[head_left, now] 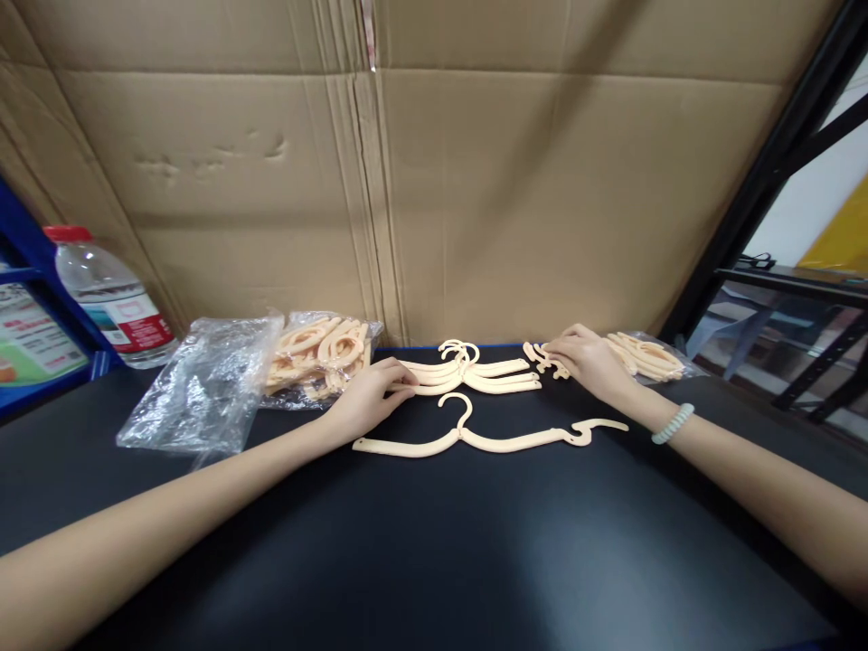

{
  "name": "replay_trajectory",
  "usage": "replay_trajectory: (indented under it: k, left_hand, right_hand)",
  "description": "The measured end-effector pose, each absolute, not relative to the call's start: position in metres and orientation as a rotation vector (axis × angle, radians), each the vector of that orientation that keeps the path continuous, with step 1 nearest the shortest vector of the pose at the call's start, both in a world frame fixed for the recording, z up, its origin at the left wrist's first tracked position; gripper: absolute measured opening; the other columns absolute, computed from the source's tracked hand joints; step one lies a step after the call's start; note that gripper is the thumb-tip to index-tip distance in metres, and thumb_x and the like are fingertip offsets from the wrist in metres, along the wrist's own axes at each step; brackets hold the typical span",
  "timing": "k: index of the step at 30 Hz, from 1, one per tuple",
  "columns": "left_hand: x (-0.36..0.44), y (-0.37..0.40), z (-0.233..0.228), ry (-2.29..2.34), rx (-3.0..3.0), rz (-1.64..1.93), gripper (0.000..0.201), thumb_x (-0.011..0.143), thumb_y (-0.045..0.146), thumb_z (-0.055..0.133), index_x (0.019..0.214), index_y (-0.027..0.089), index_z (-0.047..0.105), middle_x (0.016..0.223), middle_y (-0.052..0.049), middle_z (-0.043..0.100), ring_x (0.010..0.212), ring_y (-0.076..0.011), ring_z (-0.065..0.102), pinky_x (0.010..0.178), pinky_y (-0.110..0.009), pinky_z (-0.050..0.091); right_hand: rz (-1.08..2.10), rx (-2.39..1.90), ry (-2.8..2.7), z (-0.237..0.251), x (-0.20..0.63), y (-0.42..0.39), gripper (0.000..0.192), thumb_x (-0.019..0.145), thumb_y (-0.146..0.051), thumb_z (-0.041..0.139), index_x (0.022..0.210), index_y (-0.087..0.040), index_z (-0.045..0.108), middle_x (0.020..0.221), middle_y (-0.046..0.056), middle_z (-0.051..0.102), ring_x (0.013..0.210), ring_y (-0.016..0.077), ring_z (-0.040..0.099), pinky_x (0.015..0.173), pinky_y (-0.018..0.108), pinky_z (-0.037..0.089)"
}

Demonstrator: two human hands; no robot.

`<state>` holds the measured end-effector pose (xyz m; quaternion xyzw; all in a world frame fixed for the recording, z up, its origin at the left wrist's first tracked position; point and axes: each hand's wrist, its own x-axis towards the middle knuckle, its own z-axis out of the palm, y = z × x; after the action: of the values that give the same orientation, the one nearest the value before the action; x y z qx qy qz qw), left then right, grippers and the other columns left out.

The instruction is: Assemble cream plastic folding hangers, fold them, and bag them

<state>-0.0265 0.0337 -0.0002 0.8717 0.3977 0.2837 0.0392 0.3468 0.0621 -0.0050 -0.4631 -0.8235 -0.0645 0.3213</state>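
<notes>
On the black table lies a single cream plastic hanger [475, 439], with a small hooked piece at its right end. Behind it sits a stack of several like hangers [475, 372]. My left hand [370, 395] rests on the left arm of that stack, fingertips touching it. My right hand [589, 362] lies over small cream hanger parts [544, 358] just right of the stack; its fingers curl over them, and whether they grip one is not clear.
A clear bag of cream hanger parts [318, 353] and an empty crumpled clear bag [196, 389] lie at left. Another bag of parts [647, 357] lies at right. A water bottle [112, 298] stands far left. A cardboard wall [434, 181] backs the table; black shelving [766, 181] is at right.
</notes>
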Motion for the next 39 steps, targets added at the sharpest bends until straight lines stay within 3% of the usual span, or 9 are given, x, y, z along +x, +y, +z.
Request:
replay_trajectory:
  k: [5,9,13,16,20,27,33,39]
  left_hand:
    - [-0.024,0.027,0.004,1.244,2.674,0.966,0.007,0.087,0.020,0.053,0.084,0.019,0.059,0.089,-0.004,0.062,0.083,-0.0195,0.061,0.076,-0.034,0.051]
    - [-0.020,0.018,0.009,1.267,2.653,1.026,0.006,0.087,0.019,0.053,0.084,0.019,0.058,0.088,-0.004,0.062,0.082,-0.0196,0.061,0.074,-0.034,0.050]
    - [-0.019,0.000,0.013,1.301,2.606,1.076,0.006,0.089,0.020,0.051,0.088,0.019,0.057,0.085,-0.003,0.063,0.077,-0.0183,0.061,0.069,-0.031,0.050]
    - [-0.021,-0.014,0.009,1.326,2.565,1.088,0.005,0.090,0.021,0.052,0.090,0.019,0.057,0.083,-0.002,0.065,0.075,-0.0171,0.062,0.065,-0.029,0.050]
    - [-0.025,-0.024,-0.001,1.356,2.526,1.093,0.005,0.090,0.024,0.053,0.091,0.021,0.057,0.085,-0.001,0.065,0.075,-0.0163,0.062,0.069,-0.029,0.051]
    - [-0.025,-0.023,-0.005,1.349,2.555,1.126,0.005,0.090,0.023,0.055,0.085,0.021,0.056,0.083,0.000,0.063,0.074,-0.0158,0.059,0.067,-0.028,0.049]
    - [-0.025,-0.025,-0.005,1.365,2.560,1.123,0.006,0.089,0.025,0.055,0.084,0.021,0.057,0.084,0.000,0.064,0.075,-0.0167,0.059,0.068,-0.029,0.048]
    - [-0.027,-0.025,-0.006,1.398,2.552,1.130,0.007,0.089,0.025,0.056,0.084,0.021,0.057,0.084,0.000,0.064,0.075,-0.0166,0.059,0.067,-0.028,0.047]
  right_hand:
    - [-0.094,-1.262,-1.843,0.006,0.348,0.047,0.028,0.090,-0.040,0.051,0.095,-0.023,0.073,0.089,0.010,0.073,0.084,0.0276,0.064,0.077,0.045,0.049]
    - [0.160,-1.240,-1.641,0.009,0.340,0.030,0.035,0.088,-0.049,0.055,0.101,-0.020,0.070,0.084,0.010,0.074,0.077,0.0263,0.070,0.065,0.040,0.055]
    - [0.704,-1.032,-1.334,0.013,0.325,0.011,0.033,0.073,-0.045,0.075,0.093,-0.020,0.070,0.099,0.010,0.073,0.093,0.0271,0.070,0.083,0.042,0.058]
    - [0.886,-0.950,-1.273,0.014,0.316,0.000,0.031,0.073,-0.048,0.075,0.085,-0.019,0.071,0.098,0.011,0.073,0.097,0.0268,0.069,0.095,0.045,0.053]
    - [0.895,-1.026,-1.284,0.008,0.311,-0.003,0.029,0.070,-0.045,0.077,0.084,-0.021,0.069,0.098,0.009,0.071,0.097,0.0265,0.067,0.094,0.046,0.053]
    - [0.984,-1.053,-1.319,0.000,0.316,-0.003,0.049,0.068,-0.031,0.076,0.114,-0.029,0.059,0.104,0.005,0.062,0.088,0.0197,0.064,0.095,0.044,0.052]
    - [1.179,-0.984,-1.300,0.007,0.314,-0.006,0.024,0.069,-0.031,0.078,0.081,-0.023,0.058,0.092,0.003,0.062,0.102,0.0231,0.063,0.102,0.042,0.048]
    - [1.170,-1.059,-1.428,0.006,0.315,-0.006,0.030,0.068,-0.036,0.080,0.085,-0.021,0.061,0.091,0.003,0.064,0.087,0.0173,0.061,0.087,0.037,0.053]
